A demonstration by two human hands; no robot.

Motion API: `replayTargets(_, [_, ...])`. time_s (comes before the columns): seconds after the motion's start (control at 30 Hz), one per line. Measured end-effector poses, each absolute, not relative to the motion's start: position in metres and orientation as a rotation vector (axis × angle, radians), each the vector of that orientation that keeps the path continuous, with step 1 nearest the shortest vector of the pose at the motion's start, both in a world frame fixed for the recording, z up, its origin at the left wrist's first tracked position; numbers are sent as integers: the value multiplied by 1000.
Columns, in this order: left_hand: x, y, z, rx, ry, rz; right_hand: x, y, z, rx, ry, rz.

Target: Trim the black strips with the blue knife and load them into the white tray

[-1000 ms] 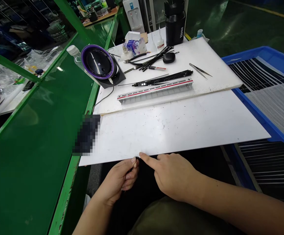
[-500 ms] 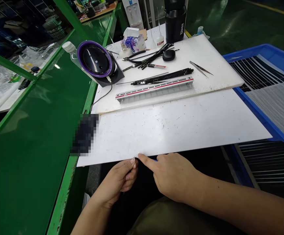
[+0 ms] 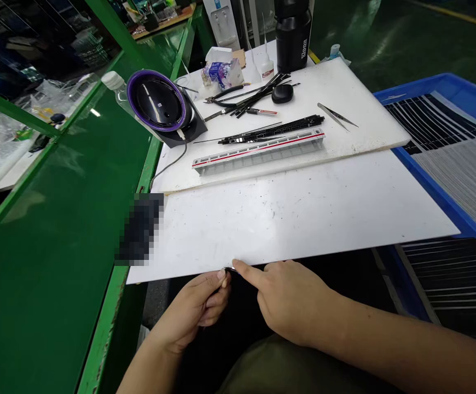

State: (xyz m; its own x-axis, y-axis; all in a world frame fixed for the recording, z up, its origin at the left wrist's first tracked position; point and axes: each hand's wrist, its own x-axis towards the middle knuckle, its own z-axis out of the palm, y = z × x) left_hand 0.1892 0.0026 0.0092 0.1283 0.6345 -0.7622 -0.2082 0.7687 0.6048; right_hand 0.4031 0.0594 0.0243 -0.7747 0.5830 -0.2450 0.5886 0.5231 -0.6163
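My left hand [image 3: 207,298] is closed at the table's front edge, thumb and forefinger pinching a small dark piece [image 3: 231,270]. Only a sliver of this piece shows between the two hands. My right hand [image 3: 291,298] lies just to the right, its forefinger stretched along toward the left fingertips and its other fingers curled under. Whatever the curled fingers hold is hidden beneath the hand. Beyond them, on a white foam board [image 3: 361,109], lies a clear model train car body [image 3: 258,153] with a red stripe. Behind it is a bundle of black strips [image 3: 271,130].
Tweezers [image 3: 337,116], pliers [image 3: 225,97], more black strips [image 3: 262,94] and a black case [image 3: 283,93] lie on the foam. A purple-rimmed fan [image 3: 158,101] stands left, beside the green partition [image 3: 57,230]. A blue crate [image 3: 427,85] with strips adjoins the right side.
Both hands keep nearly the same place and pose, with a slight shift of the view. A bit of blue seen by the right forefinger no longer shows.
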Motion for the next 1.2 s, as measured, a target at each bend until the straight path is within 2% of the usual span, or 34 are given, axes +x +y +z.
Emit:
replayTargets(0.27, [191, 3, 11, 389, 1333, 629, 403, 61, 27, 1004, 2761, -1089])
replayTargets(0.77, [196, 2, 12, 399, 1387, 638, 398, 50, 12, 1039, 2909, -694])
replayTargets(1.0, [199, 5, 14, 393, 1390, 633, 402, 56, 23, 1007, 2843, -904])
replayTargets(1.2, [198, 5, 16, 396, 1384, 627, 401, 59, 28, 1009, 2796, -921])
